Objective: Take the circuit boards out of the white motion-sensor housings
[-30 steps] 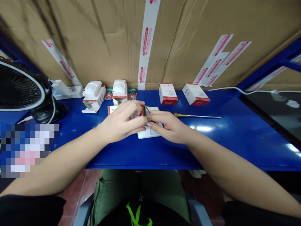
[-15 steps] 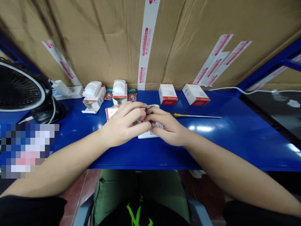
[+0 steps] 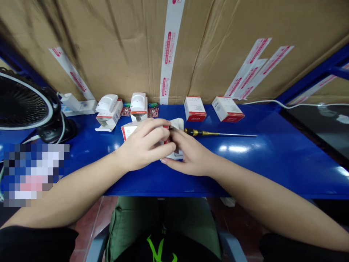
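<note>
A small white-and-red cardboard box (image 3: 129,130) lies on its side on the blue table in front of me. My left hand (image 3: 148,142) is closed over it from above and hides most of its length. My right hand (image 3: 191,151) curls around the box's right end, its fingers at the brownish cardboard there and its thumb low in front. Exactly what the right fingertips touch is hidden. Partly under the box and the right hand lies a flat white plastic piece (image 3: 178,123). A screwdriver (image 3: 200,132) with a black-and-yellow handle lies just behind my right hand.
Two white domed sensors (image 3: 107,103) (image 3: 138,102) rest on opened boxes at the back left, with red circuit boards (image 3: 153,112) beside them. Two closed boxes (image 3: 195,109) (image 3: 228,109) stand back right. A black fan (image 3: 21,100) and power strip (image 3: 84,107) are left; cardboard (image 3: 136,47) walls the back.
My right hand has shifted slightly toward me, its thumb moving left and down at the box's end. More of the white piece and the screwdriver handle shows. My left hand stays in place.
</note>
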`<state>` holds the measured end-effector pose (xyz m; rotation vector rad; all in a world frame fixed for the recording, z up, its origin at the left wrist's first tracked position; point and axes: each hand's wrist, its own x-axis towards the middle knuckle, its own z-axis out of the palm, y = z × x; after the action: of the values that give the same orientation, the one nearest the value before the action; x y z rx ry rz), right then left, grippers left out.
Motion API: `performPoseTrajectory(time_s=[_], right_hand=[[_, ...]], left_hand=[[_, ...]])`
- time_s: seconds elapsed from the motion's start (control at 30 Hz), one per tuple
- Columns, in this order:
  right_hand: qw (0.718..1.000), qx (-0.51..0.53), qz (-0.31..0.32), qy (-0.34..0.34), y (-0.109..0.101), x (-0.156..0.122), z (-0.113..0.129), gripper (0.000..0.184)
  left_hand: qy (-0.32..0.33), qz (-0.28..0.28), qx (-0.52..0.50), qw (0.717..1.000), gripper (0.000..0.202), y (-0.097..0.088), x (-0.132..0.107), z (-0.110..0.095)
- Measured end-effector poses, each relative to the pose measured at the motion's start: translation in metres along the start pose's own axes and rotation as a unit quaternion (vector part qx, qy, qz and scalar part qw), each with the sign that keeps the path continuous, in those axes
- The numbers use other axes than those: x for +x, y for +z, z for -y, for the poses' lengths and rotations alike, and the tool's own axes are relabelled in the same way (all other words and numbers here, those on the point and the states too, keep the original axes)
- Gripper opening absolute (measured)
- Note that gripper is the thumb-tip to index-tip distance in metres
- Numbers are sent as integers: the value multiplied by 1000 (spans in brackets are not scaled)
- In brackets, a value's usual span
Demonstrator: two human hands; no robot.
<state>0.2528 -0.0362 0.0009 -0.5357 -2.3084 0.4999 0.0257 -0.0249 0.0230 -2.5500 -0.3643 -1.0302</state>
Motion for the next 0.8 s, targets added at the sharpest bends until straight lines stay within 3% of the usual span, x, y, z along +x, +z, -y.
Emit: performPoseTrajectory(time_s=[0.13,0.23,0.33,0.47,0.57,0.67,0.73,0.8], right_hand=[[1000,-20,0,-4,-3,-2,3,60],[1000,-13,14,-23,-3,-4,4,66],[999,0,-36,-16,-8,-5,0,57],[979,-96,-171,-46,-23,-4,-10,35],[969,-141,-203,-8,-30,-4,-21,27],[984,-28,-167,48,-27,-8,-32,36],[987,67,-135,48,-24,-10,-37,50],[988,91,-119,29,-21,-12,-38,60]], left_hand=[[5,-37,-8,999,9,1,-2,2],[-21,-35,-40,998,7,1,-4,2],[-68,-15,-48,996,15,0,-6,6],[-79,-27,-28,996,37,-2,-7,18],[-78,-14,-38,996,33,-3,-8,25],[-55,5,-52,997,26,-4,-10,29],[-44,13,-53,998,22,-4,-10,30],[-36,20,-55,998,21,-4,-11,30]])
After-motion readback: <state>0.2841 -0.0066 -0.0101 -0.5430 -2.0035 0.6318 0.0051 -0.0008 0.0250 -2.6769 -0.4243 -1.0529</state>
